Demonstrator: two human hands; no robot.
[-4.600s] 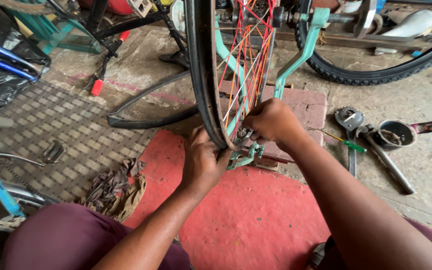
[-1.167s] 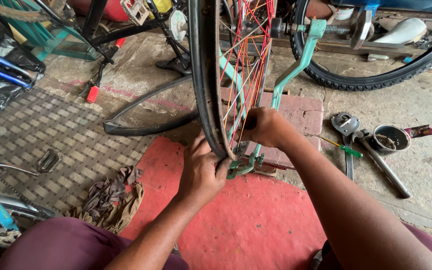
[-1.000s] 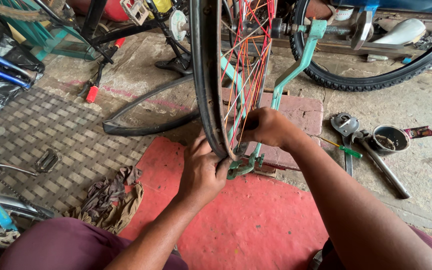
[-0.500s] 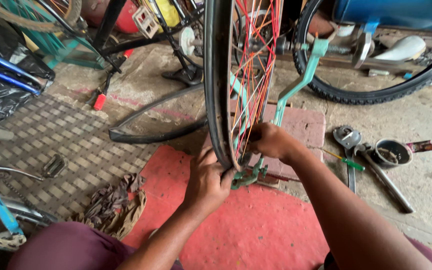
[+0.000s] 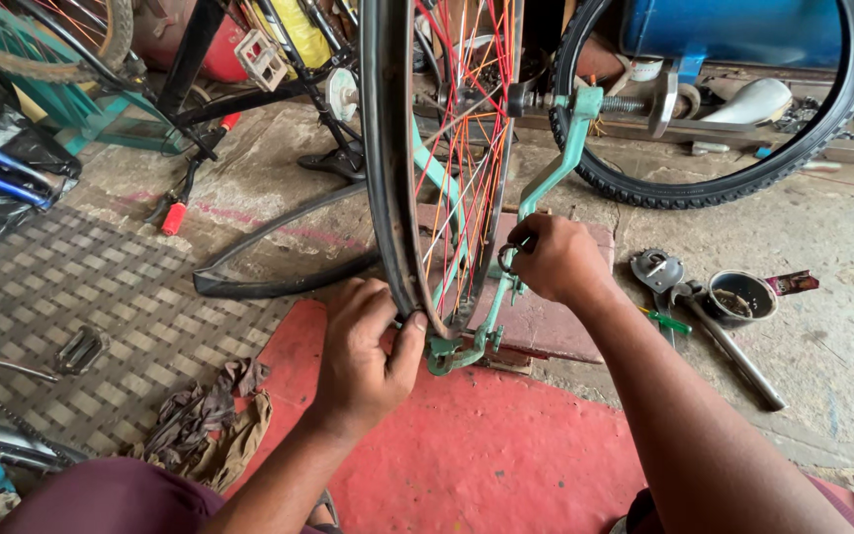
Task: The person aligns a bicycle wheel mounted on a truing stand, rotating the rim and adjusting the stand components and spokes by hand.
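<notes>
A bicycle wheel (image 5: 397, 148) stands upright on its edge in the middle of the view, running from 12 o'clock down toward the centre, its dark rim facing the person and its red and orange spokes (image 5: 467, 129) fanning out behind. The wheel sits in a pale green stand (image 5: 546, 188) whose arm climbs from a base near the centre up toward 1 o'clock, where it meets the axle. The left hand (image 5: 363, 356), just below centre at about 7 o'clock, is closed around the lower rim, fingers wrapped over its left side and thumb pressed against the right. The right hand (image 5: 551, 259), just right of centre at about 3 o'clock, is curled shut beside the spokes, pinching a small metal tool (image 5: 508, 259) against them; how the tool engages a spoke cannot be told. Under both forearms lies a red mat (image 5: 486, 465), spreading toward 6 o'clock. A loose black tyre (image 5: 269, 272) lies flat on the floor at 9 o'clock from the rim, touching nothing the hands hold. At 8 o'clock a crumpled brown rag (image 5: 214, 425) lies on a patterned mat (image 5: 81, 287). Toward 3 o'clock, well apart from the right hand, a small round tin (image 5: 740, 297) sits beside a long metal wrench (image 5: 733, 341). A second tyre (image 5: 724, 183) curves across 1 to 2 o'clock.
</notes>
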